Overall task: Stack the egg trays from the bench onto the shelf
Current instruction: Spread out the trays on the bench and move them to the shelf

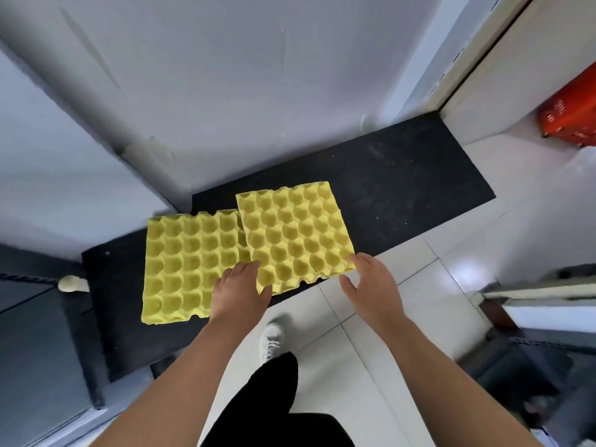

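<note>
Two dimpled yellow pulp egg trays, left tray (187, 266) and right tray (295, 233), sit overlapping on the black bench (403, 188). The left hand (240, 293) pinches the right tray's near corner; the right hand (371, 285) is spread, fingertips touching its other corner.

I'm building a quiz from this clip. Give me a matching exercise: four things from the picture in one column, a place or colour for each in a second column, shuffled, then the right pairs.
Column one:
1. right egg tray
2. left egg tray
3. bench
4. crate

Column two:
A. red, at the far right edge of the view
B. black, with both trays on it
C. yellow, its near edge between the left hand and right hand
D. yellow, partly under the other tray's edge

Pairs: 1-C, 2-D, 3-B, 4-A
</note>
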The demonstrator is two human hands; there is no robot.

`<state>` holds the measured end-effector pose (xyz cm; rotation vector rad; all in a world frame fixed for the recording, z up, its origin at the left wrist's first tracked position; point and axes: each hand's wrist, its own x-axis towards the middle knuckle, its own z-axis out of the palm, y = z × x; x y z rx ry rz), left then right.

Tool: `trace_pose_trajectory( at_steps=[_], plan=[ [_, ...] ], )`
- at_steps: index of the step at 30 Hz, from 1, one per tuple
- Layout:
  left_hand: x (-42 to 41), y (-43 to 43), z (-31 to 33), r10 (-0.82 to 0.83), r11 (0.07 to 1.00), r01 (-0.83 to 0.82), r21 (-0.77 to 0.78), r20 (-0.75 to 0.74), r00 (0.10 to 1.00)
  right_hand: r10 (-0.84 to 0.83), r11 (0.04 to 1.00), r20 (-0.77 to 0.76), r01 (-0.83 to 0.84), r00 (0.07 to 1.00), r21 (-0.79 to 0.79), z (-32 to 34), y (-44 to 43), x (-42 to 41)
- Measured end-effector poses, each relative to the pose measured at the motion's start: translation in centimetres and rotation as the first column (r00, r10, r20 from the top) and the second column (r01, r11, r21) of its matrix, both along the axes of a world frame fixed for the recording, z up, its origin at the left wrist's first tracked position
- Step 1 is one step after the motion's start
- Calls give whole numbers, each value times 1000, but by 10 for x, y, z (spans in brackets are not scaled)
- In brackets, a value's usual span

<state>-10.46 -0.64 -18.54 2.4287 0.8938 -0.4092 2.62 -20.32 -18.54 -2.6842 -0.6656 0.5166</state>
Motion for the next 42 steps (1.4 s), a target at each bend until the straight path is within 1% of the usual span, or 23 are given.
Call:
trace_pose_trajectory(
  at_steps=[4,7,12,16,19,22,27,31,36,42],
  plan=[
    [32,3,-46,19,998,-25,-56,-102,995,-23,999,-87,21,996,-25,-41,6,42],
    [48,0,-81,61,995,-72,-66,-160,985,-47,997,-178,37,983,-61,-82,10,67],
    [58,-7,-139,212,966,-240,-99,-233,949,-87,990,-310,47,947,-133,-151,13,97],
    [59,-11,-175,353,910,-383,-157,-190,916,-62,990,-398,7,915,-138,-194,11,115],
    [62,-15,-186,415,885,-436,-162,-150,897,-35,999,-477,18,878,-41,-213,9,122],
    [62,-20,-187,457,867,-469,-165,-109,883,-21,998,-483,47,875,41,-217,10,122],
    [62,-26,-169,538,820,-522,-235,8,843,-9,993,-439,59,899,101,-196,10,119],
    [63,-33,-128,565,813,-525,-251,126,815,23,988,-363,35,931,153,-153,8,122],
    [46,-45,-55,618,786,-574,-231,248,746,123,975,-250,-70,960,210,-75,14,114],
    [-13,-50,32,709,700,-678,-223,334,622,295,932,-103,-262,950,250,17,30,75]
  ],
)
